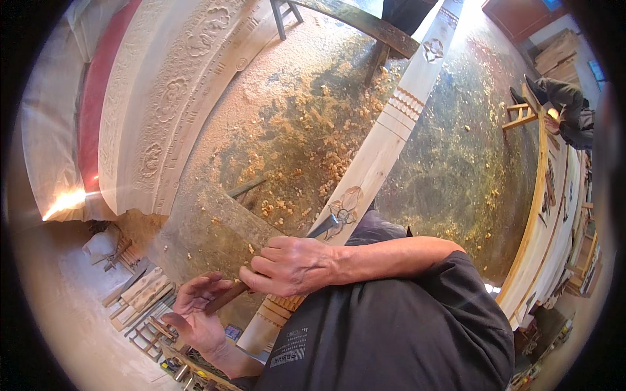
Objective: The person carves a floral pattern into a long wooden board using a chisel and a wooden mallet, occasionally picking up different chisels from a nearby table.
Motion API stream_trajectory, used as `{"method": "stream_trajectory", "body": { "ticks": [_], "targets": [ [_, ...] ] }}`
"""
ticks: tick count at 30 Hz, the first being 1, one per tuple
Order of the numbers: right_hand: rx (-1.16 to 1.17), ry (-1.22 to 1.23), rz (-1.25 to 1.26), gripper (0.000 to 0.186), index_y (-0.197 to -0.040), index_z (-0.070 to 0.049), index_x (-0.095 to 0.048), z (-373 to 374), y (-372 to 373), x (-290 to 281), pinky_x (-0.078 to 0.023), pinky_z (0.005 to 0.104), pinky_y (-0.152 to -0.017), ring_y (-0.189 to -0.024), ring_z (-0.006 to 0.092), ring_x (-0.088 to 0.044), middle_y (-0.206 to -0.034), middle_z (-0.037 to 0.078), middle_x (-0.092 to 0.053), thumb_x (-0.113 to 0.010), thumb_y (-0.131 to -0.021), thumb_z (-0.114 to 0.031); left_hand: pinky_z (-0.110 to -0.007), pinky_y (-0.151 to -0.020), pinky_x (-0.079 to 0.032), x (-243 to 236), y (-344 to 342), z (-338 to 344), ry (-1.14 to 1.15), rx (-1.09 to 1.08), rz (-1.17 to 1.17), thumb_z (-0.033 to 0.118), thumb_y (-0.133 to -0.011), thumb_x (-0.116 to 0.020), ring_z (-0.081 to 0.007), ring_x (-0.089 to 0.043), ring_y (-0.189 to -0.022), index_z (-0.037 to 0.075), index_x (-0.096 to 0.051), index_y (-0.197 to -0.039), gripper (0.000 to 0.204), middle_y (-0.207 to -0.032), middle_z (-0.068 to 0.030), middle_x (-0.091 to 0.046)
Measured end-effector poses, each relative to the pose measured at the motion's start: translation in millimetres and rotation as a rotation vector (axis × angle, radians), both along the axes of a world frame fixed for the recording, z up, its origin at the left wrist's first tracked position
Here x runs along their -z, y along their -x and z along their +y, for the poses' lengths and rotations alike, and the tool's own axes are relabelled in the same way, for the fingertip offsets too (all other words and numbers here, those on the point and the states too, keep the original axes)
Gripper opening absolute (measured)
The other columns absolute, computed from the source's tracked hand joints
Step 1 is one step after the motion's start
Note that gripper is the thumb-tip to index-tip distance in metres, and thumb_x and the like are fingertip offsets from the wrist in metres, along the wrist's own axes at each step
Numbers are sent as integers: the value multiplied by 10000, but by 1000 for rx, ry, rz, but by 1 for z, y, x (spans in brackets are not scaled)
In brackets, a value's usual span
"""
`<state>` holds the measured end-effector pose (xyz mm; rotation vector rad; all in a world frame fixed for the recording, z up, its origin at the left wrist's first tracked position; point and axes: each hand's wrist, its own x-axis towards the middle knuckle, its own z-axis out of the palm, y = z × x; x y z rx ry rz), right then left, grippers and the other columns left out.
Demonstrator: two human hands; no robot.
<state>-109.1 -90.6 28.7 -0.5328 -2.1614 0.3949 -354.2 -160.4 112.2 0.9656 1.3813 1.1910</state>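
My right hand [287, 266] is closed around a wood chisel. The steel blade of the chisel [323, 226] lies over a flower pattern [343, 210] on a long pale wooden beam [368, 166], its tip close to the flower's centre. Its brown wooden handle [226, 297] sticks out on the left, toward my left hand [202, 319]. That hand has its palm turned up and its fingers apart, right beside the handle's end; whether the palm touches the handle is hard to tell. Carved notched bands [405, 104] cross the beam farther away, and another band lies nearer my body.
Wood shavings [332, 140] litter the floor around the beam. Large carved panels [176, 98] stand at the left. A wooden bench [355, 23] is at the far end. On the right, a person [568, 107] sits by a long workbench [535, 241] with tools. Timber pieces [145, 291] lie lower left.
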Motion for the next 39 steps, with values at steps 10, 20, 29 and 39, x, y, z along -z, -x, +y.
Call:
{"method": "stream_trajectory", "body": {
  "ticks": [10, 20, 29, 39],
  "targets": [
    [-104, 45, 24, 207, -966, -33, -610, 5, 4, 5, -511, 365, -562, -669, 216, -668, -743, 44, -568, -666, -847, -192, -476, -862, -662, 4, -4, 15, 128, 199, 96, 969, -899, -348, -353, -786, -946, -172, -650, -1224, 1224, -1117, -292, -751],
    [-127, 63, 49, 181, -942, -45, -590, 4, 7, 12, -514, 372, -564, -674, 222, -680, -751, 43, -582, -660, -862, -191, -483, -807, -676, 0, -13, 20, 121, 238, 96, 961, -899, -366, -358, -788, -914, -166, -639, -1232, 1206, -1114, -296, -744],
    [-163, 71, 15, 264, -1055, -24, -630, 4, 8, 15, -502, 343, -564, -685, 185, -653, -774, 27, -544, -683, -900, -231, -465, -784, -685, -1, -14, 20, 114, 198, 106, 983, -871, -380, -348, -797, -876, -157, -656, -1193, 1216, -1076, -290, -755],
    [-159, 153, 112, 314, -1021, -26, -625, 6, 10, 14, -503, 359, -561, -680, 205, -646, -773, 38, -526, -741, -912, -297, -413, -787, -676, -3, -12, 22, 53, 171, 251, 999, -823, -473, -325, -799, -858, -143, -662, -1212, 1222, -1032, -283, -765]
  ]
}}
